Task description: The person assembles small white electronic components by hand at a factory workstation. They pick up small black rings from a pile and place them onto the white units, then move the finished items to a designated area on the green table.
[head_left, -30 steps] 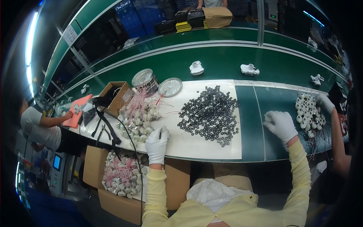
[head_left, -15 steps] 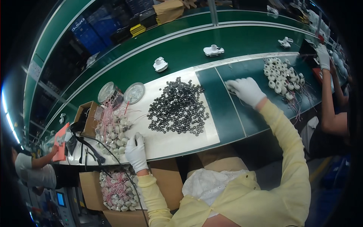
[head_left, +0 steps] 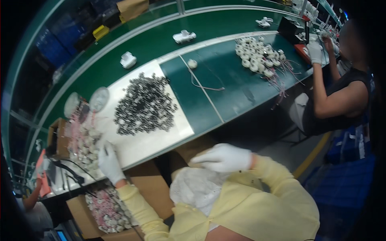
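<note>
My left hand [head_left: 111, 164], in a white glove, is at the table's near edge beside a heap of white round parts with pink wires [head_left: 85, 140]. Its fingers reach out slightly apart, and I make out nothing in them. My right hand [head_left: 228, 157], gloved too, hovers above my lap, fingers stretched to the left and somewhat blurred, with no thing visible in it. On the green mat, one white round part [head_left: 192, 64] lies with its pink wire trailing right. Small black rings [head_left: 144, 106] are spread in a pile on the white sheet [head_left: 179, 132].
More white round parts [head_left: 257, 56] are heaped on the right of the mat, near a co-worker's gloved hand [head_left: 315, 52]. White housings [head_left: 184, 36] stand on the green belt behind. Below the table edge is a cardboard box [head_left: 80, 213] of wired parts. A round tub lid [head_left: 99, 99] lies far left.
The view has swung right, so the table appears farther left. My right hand has drawn back from the mat to above my lap, and a wired white part now shows where it was.
</note>
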`<state>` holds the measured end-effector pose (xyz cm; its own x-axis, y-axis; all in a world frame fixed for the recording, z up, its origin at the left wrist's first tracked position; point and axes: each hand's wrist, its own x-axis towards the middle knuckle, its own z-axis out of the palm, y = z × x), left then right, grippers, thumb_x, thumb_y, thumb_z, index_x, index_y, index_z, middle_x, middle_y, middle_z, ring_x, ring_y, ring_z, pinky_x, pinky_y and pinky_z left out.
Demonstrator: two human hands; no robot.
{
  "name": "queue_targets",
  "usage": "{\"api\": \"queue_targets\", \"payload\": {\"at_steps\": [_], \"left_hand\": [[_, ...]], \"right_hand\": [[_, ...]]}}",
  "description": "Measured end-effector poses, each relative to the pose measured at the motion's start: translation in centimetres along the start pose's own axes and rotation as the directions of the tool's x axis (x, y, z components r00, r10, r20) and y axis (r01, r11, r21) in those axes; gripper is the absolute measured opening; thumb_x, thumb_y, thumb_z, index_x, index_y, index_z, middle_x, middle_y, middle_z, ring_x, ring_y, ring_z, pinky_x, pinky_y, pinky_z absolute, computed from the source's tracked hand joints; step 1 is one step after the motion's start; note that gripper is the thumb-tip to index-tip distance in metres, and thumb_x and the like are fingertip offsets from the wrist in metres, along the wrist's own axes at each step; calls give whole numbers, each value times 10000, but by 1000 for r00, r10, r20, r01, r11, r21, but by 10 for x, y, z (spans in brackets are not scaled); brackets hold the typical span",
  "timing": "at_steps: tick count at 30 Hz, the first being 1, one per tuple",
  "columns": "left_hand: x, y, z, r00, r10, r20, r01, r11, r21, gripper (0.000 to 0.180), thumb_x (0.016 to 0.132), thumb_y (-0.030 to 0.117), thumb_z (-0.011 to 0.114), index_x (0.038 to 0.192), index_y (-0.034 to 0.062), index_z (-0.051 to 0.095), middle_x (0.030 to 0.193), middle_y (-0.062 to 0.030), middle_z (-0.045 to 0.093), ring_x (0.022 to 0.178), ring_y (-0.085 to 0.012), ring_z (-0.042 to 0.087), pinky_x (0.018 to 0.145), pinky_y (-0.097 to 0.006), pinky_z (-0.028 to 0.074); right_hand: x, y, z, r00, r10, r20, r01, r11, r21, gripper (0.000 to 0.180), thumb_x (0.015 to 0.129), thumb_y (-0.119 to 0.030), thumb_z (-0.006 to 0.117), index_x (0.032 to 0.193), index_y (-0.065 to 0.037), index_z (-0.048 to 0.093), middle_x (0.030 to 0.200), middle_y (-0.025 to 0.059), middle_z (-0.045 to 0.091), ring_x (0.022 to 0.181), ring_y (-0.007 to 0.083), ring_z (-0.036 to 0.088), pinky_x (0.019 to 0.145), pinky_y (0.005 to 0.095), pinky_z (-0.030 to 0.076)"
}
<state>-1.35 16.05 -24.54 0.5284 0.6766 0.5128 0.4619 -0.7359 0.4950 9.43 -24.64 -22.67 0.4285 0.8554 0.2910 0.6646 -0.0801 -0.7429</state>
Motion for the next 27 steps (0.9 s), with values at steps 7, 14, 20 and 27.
{"api": "queue_targets", "payload": {"at_steps": [7, 14, 20, 27], "left_hand": [[6, 0, -3, 984, -143, 109, 150, 987, -63, 414, 1016, 353, 623, 1199, -9, 707, 1104, -204, 729, 965, -334, 691, 873, -388, 525], [-11, 10, -16, 996, -79, 35, 77, 996, 48, 182, 966, 81, 675, 1107, -24, 721, 912, -194, 713, 764, -302, 679, 706, -399, 535], [-6, 26, -17, 942, -270, 201, 282, 959, -34, 204, 944, -38, 581, 1113, -58, 693, 806, -131, 664, 650, -223, 608, 621, -352, 488], [-17, 14, -15, 960, -247, 133, 273, 931, -242, 268, 953, -49, 554, 1202, -64, 650, 826, -94, 649, 743, -179, 603, 664, -318, 489]], "right_hand": [[57, 144, 189, 556, 703, 444, -268, 657, -705, 315, 917, -214, 661, 1188, -69, 735, 1065, 182, 741, 987, 340, 716, 875, 401, 557], [32, 203, 202, 566, 721, 400, -320, 639, -700, 313, 917, -215, 660, 1180, -65, 738, 1071, 182, 741, 997, 334, 715, 881, 402, 554], [8, 204, 166, 566, 763, 311, -449, 602, -660, 311, 916, -216, 660, 1174, -62, 740, 1077, 181, 740, 1006, 329, 715, 885, 402, 552], [-15, 205, 128, 705, 693, 152, -526, 655, -543, 309, 916, -217, 659, 1166, -58, 743, 1083, 181, 740, 1016, 322, 715, 891, 403, 549]]}}
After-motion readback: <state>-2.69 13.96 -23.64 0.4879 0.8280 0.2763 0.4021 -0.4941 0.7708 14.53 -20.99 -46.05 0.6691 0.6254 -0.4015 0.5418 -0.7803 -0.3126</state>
